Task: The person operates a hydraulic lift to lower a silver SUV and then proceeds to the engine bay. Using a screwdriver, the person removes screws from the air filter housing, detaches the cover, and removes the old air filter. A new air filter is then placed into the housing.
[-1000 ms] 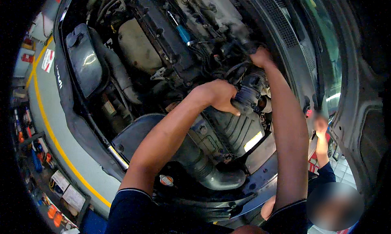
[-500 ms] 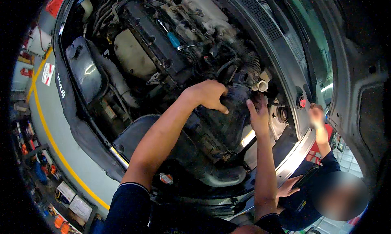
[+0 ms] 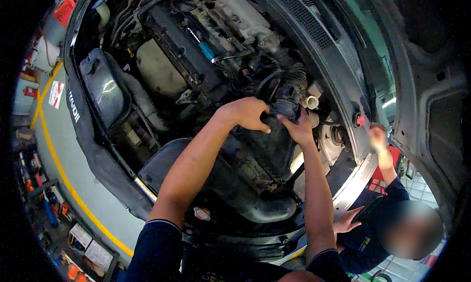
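Under the raised hood, a black ribbed air intake hose [image 3: 288, 93] joins a black air filter housing [image 3: 267, 143]. My left hand [image 3: 249, 114] is curled against the near-left side of the hose end, its thumb lying over the housing; some fingertips are hidden. From the right, my right hand [image 3: 299, 128] grips the same joint, thumb on the front and fingers behind. Just right of the hose is a pale open-ended pipe [image 3: 311, 102]. A screwdriver with a blue handle [image 3: 206, 50] lies on the dark engine cover [image 3: 179, 44].
A co-worker [image 3: 365, 233] stands at the right, one hand [image 3: 379, 138] on the car's edge. The raised hood [image 3: 444, 110] hangs at the right. A radiator cap [image 3: 202, 214] sits near me. Tools and boxes [image 3: 86, 240] fill the lower left.
My right hand has moved left and up, and its thumb now presses on the hose joint. My left hand stays nearly in place. The view has shifted slightly.
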Demonstrator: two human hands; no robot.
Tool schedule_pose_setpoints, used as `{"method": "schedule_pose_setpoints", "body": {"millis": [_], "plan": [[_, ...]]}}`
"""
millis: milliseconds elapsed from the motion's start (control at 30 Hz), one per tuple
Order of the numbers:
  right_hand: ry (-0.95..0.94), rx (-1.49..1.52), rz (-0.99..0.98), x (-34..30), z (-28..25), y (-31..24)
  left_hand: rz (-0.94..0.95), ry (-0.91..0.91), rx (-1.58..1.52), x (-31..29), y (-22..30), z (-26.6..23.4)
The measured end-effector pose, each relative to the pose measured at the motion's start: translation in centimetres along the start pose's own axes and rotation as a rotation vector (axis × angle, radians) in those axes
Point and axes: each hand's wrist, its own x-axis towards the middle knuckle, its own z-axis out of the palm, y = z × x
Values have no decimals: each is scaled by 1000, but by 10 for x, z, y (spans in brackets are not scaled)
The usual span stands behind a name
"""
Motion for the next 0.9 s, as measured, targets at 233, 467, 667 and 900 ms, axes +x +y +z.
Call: {"method": "schedule_pose_setpoints", "body": {"millis": [233, 467, 667, 900], "plan": [[23, -368, -26, -5, -20, -49, -54, 6, -114, -6, 3, -20], [5, -569, 1, -5, -32, -92, -152, 346, -137, -6, -10, -29], [-125, -539, 25, -1, -46, -139, -292, 155, -186, -10, -11, -27], [-221, -460, 89, 25, -63, -143, -187, -90, -416, -7, -32, -24]]}}
